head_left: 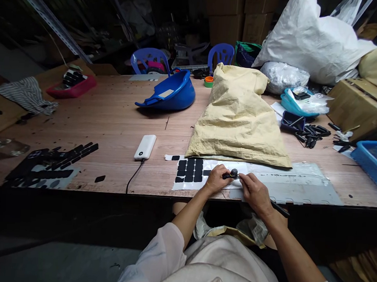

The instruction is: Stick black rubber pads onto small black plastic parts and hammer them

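Note:
Over the front edge of the table, my left hand [217,179] is closed on a small black part with a round end [234,172]. My right hand [254,192] grips a slim tool with a dark handle [280,208], which sticks out behind the hand toward the table edge. Its thin tip meets or nearly meets the black part; its exact kind cannot be made out. Beneath and left of my hands lies a white backing sheet [188,186] bearing rows of black rounded stickers [190,170].
A large beige sack [241,118] lies just beyond my hands. Leftward are a white power bank [145,147] with a cable, a blue basin [175,91] and black strips [75,155]. Black handle-like pieces [313,133] and a blue tray [371,156] are at right.

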Motion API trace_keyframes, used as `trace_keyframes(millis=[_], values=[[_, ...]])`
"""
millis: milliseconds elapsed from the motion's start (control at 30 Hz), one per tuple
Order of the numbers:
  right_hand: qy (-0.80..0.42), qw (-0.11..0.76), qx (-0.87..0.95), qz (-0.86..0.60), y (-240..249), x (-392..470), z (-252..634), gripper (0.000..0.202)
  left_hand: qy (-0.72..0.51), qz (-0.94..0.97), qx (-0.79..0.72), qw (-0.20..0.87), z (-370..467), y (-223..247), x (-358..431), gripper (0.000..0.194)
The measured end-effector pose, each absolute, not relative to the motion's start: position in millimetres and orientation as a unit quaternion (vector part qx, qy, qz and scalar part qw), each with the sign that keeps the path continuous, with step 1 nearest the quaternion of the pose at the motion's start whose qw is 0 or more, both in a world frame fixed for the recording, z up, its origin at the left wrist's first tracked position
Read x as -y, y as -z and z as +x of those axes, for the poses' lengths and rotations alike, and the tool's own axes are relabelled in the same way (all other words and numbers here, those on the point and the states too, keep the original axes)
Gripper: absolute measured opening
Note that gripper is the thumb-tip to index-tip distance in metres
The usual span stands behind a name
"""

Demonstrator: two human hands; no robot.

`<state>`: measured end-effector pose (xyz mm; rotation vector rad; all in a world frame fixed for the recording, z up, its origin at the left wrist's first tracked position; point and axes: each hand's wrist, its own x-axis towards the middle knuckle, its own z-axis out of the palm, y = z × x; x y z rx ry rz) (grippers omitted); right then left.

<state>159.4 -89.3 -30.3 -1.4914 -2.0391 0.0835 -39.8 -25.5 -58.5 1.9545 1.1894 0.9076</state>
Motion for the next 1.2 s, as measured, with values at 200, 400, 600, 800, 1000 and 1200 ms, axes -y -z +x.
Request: trace_keyframes(millis=[200, 400, 600, 800, 1000, 1200], values=[[-0.028, 0.344, 0.736, -0.582, 27, 91, 168, 0.034, -0.353, 0.745, -0.459, 0.333, -39, 59, 26, 0.011], [-0.012, 0.317, 0.743, -0.589, 34, 93, 174, 0.032, -0.352, 0.744, -0.460, 0.333, -40, 59, 25, 0.011], [0.078, 0.309, 0.687, -0.654, 32, 76, 233, 0.031, -0.350, 0.746, -0.462, 0.328, -40, 64, 25, 0.014], [0.137, 0.238, 0.684, -0.675, 50, 63, 287, 0.029, -0.358, 0.758, -0.443, 0.317, -41, 63, 21, 0.015], [0.135, 0.252, 0.679, -0.677, 57, 63, 285, 0.029, -0.393, 0.800, -0.356, 0.279, -53, 50, 71, 0.017], [0.116, 0.254, 0.670, -0.688, 54, 65, 282, 0.030, -0.232, 0.831, -0.394, 0.316, -57, 87, 158, 0.018]])
